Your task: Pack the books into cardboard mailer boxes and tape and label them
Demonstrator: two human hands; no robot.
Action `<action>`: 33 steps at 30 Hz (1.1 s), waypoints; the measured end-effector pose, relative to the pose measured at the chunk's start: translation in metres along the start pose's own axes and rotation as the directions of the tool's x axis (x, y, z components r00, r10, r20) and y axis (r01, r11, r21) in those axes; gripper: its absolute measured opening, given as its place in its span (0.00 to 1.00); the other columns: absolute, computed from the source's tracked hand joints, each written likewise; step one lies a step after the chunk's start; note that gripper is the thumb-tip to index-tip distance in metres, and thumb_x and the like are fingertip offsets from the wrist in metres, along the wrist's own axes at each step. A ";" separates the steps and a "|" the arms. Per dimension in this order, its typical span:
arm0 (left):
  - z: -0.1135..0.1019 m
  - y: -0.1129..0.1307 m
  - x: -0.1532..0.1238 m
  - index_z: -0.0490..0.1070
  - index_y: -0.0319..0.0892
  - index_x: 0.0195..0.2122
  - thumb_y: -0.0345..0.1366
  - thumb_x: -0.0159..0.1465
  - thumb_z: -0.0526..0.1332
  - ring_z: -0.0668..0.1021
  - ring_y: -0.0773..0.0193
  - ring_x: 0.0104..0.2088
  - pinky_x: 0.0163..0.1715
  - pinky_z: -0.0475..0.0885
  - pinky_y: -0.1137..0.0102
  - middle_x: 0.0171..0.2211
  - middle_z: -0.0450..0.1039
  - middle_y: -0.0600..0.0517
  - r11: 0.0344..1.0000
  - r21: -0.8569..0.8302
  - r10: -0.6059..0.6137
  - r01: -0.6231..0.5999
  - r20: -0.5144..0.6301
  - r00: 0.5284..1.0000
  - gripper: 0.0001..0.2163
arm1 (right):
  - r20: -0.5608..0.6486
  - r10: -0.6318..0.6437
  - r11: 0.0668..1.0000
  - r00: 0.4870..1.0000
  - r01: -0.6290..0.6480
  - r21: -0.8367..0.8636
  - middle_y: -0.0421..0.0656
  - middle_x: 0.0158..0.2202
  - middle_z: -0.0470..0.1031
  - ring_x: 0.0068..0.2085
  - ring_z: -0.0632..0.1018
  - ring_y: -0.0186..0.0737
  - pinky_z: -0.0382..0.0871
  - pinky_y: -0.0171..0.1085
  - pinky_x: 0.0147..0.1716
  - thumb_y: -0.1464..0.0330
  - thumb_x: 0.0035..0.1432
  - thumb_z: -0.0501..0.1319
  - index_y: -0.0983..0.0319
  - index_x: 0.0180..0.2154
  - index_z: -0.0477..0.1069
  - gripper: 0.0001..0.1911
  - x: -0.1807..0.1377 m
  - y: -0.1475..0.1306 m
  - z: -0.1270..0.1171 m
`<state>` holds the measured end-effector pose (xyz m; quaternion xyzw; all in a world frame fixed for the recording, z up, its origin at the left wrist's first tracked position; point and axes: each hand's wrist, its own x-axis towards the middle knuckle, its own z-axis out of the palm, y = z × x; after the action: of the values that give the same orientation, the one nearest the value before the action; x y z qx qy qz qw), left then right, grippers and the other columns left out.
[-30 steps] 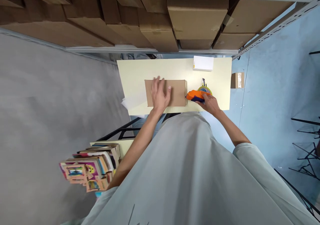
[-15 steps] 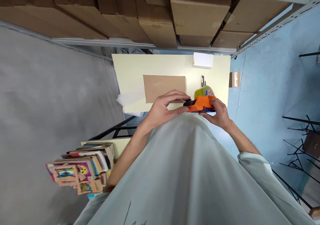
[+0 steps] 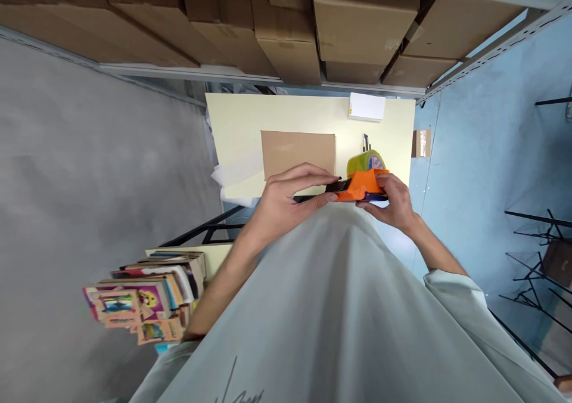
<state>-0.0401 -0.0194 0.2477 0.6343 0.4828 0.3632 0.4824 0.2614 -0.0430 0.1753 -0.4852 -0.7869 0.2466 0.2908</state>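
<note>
An orange tape dispenser (image 3: pixel 360 186) with a yellow-green tape roll (image 3: pixel 364 163) is held up in front of my chest, above the near edge of the pale yellow table (image 3: pixel 236 123). My right hand (image 3: pixel 393 203) is wrapped round its handle end. The fingers of my left hand (image 3: pixel 286 200) pinch at the dispenser's dark front end. A flat brown cardboard box (image 3: pixel 298 152) lies on the table just beyond my hands, touched by neither.
A white pad (image 3: pixel 366 107) and a dark pen-like tool (image 3: pixel 366 141) lie at the table's far right. White sheets (image 3: pixel 235 173) hang off its left edge. Shelves of cardboard boxes (image 3: pixel 357 21) stand behind. A stack of books (image 3: pixel 147 298) sits at my lower left.
My left hand has come off the flat box and moved to the dispenser's front end. My right hand has lifted the dispenser from the table toward my chest.
</note>
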 end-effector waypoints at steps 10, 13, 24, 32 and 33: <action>-0.015 -0.013 0.009 0.89 0.48 0.41 0.61 0.63 0.79 0.85 0.54 0.40 0.47 0.84 0.57 0.40 0.85 0.45 0.934 -0.203 -0.248 0.293 0.220 0.943 0.21 | 0.265 0.114 0.989 0.957 -0.134 0.059 0.46 0.36 0.79 0.34 0.77 0.47 0.77 0.46 0.33 0.35 0.67 0.69 0.55 0.44 0.73 0.30 0.007 -0.008 -0.008; -0.015 -0.015 0.011 0.88 0.47 0.39 0.62 0.64 0.78 0.85 0.55 0.39 0.46 0.84 0.58 0.39 0.85 0.46 0.926 -0.224 -0.250 0.305 0.242 0.937 0.22 | 0.276 0.113 0.988 0.955 -0.136 0.067 0.44 0.35 0.78 0.32 0.75 0.44 0.75 0.44 0.32 0.34 0.68 0.67 0.55 0.43 0.72 0.31 0.008 -0.010 -0.008; -0.013 -0.020 0.007 0.85 0.44 0.39 0.63 0.65 0.75 0.82 0.57 0.37 0.43 0.80 0.61 0.38 0.84 0.47 0.892 -0.227 -0.332 0.391 0.258 0.907 0.24 | 0.297 0.107 0.983 0.949 -0.146 0.112 0.42 0.33 0.76 0.32 0.73 0.43 0.71 0.42 0.30 0.32 0.69 0.64 0.56 0.42 0.72 0.33 0.010 -0.013 -0.004; -0.006 -0.024 0.004 0.82 0.44 0.37 0.63 0.72 0.68 0.81 0.58 0.38 0.42 0.80 0.63 0.38 0.83 0.47 0.876 -0.221 -0.377 0.429 0.242 0.894 0.25 | 0.334 0.145 0.978 0.932 -0.186 0.096 0.43 0.33 0.77 0.31 0.74 0.42 0.72 0.42 0.30 0.32 0.70 0.63 0.56 0.42 0.71 0.34 0.012 -0.014 -0.004; -0.006 -0.025 0.004 0.81 0.44 0.36 0.64 0.72 0.67 0.81 0.58 0.37 0.42 0.80 0.63 0.38 0.83 0.47 0.878 -0.220 -0.375 0.425 0.237 0.896 0.26 | 0.346 0.148 0.977 0.927 -0.192 0.096 0.43 0.34 0.77 0.31 0.74 0.42 0.72 0.42 0.30 0.32 0.70 0.63 0.56 0.41 0.71 0.33 0.012 -0.014 -0.003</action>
<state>-0.0513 -0.0119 0.2254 0.4811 0.5030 0.2552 0.6711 0.2504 -0.0374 0.1900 -0.4827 -0.7623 0.4002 0.1603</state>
